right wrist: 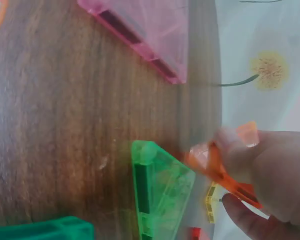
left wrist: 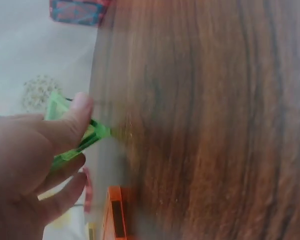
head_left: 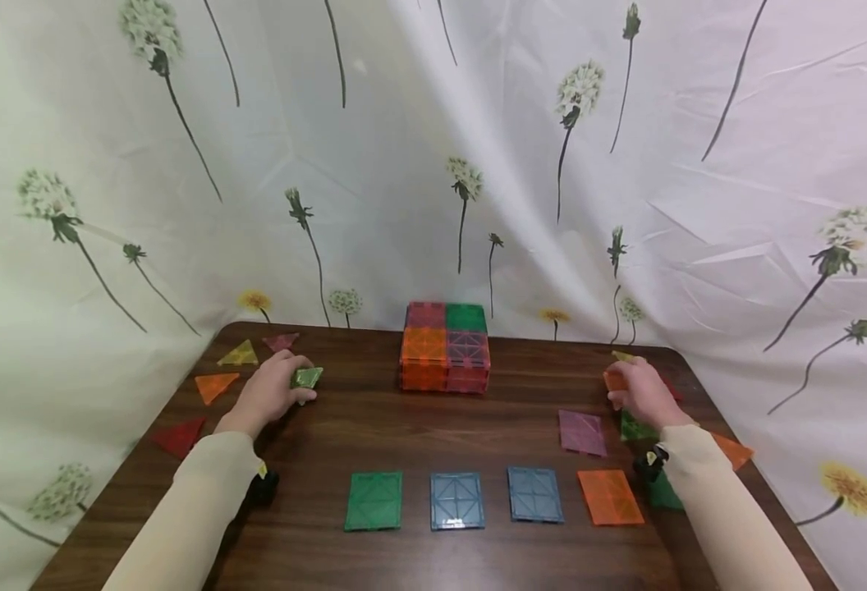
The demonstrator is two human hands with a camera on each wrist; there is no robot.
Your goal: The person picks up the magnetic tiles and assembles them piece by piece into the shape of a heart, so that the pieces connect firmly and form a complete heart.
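My left hand (head_left: 269, 392) pinches a light green triangular magnetic tile (head_left: 307, 377) between thumb and fingers above the table's left side. In the left wrist view the green tile (left wrist: 92, 134) is tilted under the thumb. My right hand (head_left: 646, 396) pinches an orange magnetic tile (right wrist: 217, 167) over the right side; the fingers partly hide its shape. Just below that hand lies a green triangular tile (head_left: 636, 427), with a pink square tile (head_left: 582, 432) beside it. At the back middle stands a box-shaped block of coloured square tiles (head_left: 446, 361), apart from both hands.
Along the front lie a green square (head_left: 374, 501), two blue squares (head_left: 456, 501) and an orange square (head_left: 611, 497). Yellow (head_left: 240, 354), orange (head_left: 215, 386) and red (head_left: 180, 437) triangles lie left; another orange triangle (head_left: 733, 451) lies right. A flower-patterned curtain (head_left: 374, 180) hangs behind.
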